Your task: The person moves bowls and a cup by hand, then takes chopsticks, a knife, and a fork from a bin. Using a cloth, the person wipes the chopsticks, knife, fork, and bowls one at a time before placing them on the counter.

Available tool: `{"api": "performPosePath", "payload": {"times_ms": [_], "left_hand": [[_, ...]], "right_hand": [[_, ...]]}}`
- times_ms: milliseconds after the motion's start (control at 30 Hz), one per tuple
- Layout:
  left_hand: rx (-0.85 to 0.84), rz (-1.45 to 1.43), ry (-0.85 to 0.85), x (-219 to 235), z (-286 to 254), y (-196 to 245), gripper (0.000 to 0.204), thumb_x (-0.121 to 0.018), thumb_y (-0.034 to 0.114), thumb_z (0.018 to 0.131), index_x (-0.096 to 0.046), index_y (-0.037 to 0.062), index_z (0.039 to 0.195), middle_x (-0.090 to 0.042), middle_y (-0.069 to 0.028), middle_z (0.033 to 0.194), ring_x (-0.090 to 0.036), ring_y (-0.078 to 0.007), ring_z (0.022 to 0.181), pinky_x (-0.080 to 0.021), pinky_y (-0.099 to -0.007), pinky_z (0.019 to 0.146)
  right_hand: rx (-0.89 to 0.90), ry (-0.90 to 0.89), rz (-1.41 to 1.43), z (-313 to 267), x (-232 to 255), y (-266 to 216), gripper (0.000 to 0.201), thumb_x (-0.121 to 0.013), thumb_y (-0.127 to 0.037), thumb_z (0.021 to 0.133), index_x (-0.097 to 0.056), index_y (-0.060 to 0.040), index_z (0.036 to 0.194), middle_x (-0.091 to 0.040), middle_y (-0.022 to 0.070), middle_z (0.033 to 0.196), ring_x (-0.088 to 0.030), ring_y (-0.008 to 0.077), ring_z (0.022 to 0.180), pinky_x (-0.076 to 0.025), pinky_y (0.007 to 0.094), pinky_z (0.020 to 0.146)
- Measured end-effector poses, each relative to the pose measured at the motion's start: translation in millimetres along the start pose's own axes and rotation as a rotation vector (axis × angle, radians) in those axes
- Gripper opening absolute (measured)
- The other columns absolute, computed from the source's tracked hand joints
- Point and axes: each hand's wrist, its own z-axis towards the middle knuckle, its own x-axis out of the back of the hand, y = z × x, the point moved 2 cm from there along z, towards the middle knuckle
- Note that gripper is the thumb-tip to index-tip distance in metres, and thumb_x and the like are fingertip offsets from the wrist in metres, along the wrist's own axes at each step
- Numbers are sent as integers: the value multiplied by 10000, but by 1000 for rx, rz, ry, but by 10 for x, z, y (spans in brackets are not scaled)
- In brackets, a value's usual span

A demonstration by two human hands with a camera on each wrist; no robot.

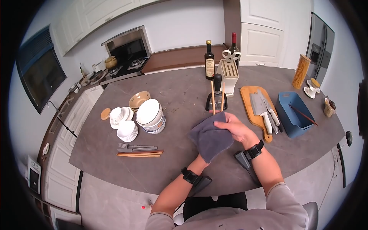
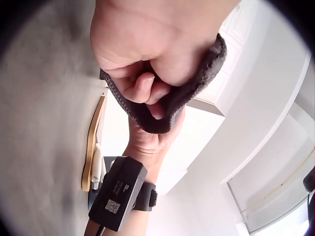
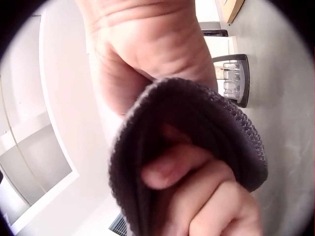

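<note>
A dark grey cloth is draped over both hands above the table's near side. With the thumb on top, the right hand grips its right edge. Most of the left hand is hidden beneath; the left wrist view shows the left hand with fingers curled within the cloth. In the right wrist view the cloth hangs around bent fingers, below the right hand. Two light wooden chopsticks rise behind its upper edge; their lower ends are hidden, so what holds them I cannot tell.
White bowls, small dishes and cutlery lie left. A black-handled tool, knife block and bottle stand beyond the hands. Right are a board with knives and a blue basket.
</note>
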Motion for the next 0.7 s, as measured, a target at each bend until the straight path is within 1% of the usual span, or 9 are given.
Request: {"api": "performPosePath", "payload": {"times_ms": [33,100,133,200,333,433,533,600,700], "left_hand": [[0,6,-2,34,-3,31,334,-507,196,961,-498,10,1238,-549,-79,1196,-564,-130,1025,-490,-262,838],[240,247,-230,80,-31,86,233,-466,204,979,-564,36,1107,-604,-63,1003,-568,-104,805,-460,-236,683],[241,251,-231,40,-41,49,233,-466,204,979,-564,36,1107,-604,-63,1003,-568,-104,805,-460,-236,683],[62,100,-123,-47,-70,-39,200,-446,205,980,-581,60,956,-576,-31,758,-457,-87,562,-348,-212,517],[62,214,25,187,-3,-39,218,-440,233,975,-551,77,871,-520,-2,664,-392,-79,494,-298,-210,470],[82,59,70,181,-4,20,238,-437,250,973,-515,96,809,-475,5,618,-359,-73,470,-271,-217,437],[195,136,73,80,-69,88,255,-418,262,980,-493,95,802,-442,4,559,-353,-70,418,-262,-225,386],[284,190,-39,72,-110,71,256,-413,275,984,-486,73,845,-413,0,513,-330,-75,344,-247,-232,321],[226,220,-104,-246,-212,310,312,-416,277,985,-481,39,795,-407,-10,497,-315,-82,303,-258,-233,283]], "right_hand": [[65,55,116,8,34,-32,465,-605,-207,913,-444,-7,1300,-605,100,1134,-621,156,967,-520,296,845],[136,106,238,33,41,-99,451,-598,-200,919,-440,-13,1297,-606,98,1133,-624,153,957,-529,303,829],[153,178,327,23,22,-147,430,-598,-198,918,-451,-15,1278,-606,100,1127,-623,159,962,-529,310,832],[150,267,399,39,0,-132,408,-620,-199,906,-471,-4,1232,-609,95,1110,-622,173,970,-526,312,834],[-92,24,32,54,-94,75,440,-686,-228,859,-528,14,1190,-623,85,1107,-626,164,960,-511,305,837],[-238,-78,88,108,-15,181,402,-680,-240,863,-557,4,1158,-628,98,1104,-627,177,974,-514,294,833],[-166,-49,185,87,71,132,409,-652,-289,881,-554,10,1142,-624,111,1108,-637,207,962,-530,329,825],[-142,-22,265,75,174,1,431,-629,-324,890,-544,7,1153,-624,116,1104,-638,219,962,-538,345,814],[-18,80,431,130,176,-53,480,-567,-386,917,-504,-5,1202,-621,144,1097,-641,250,957,-558,396,780]]}}
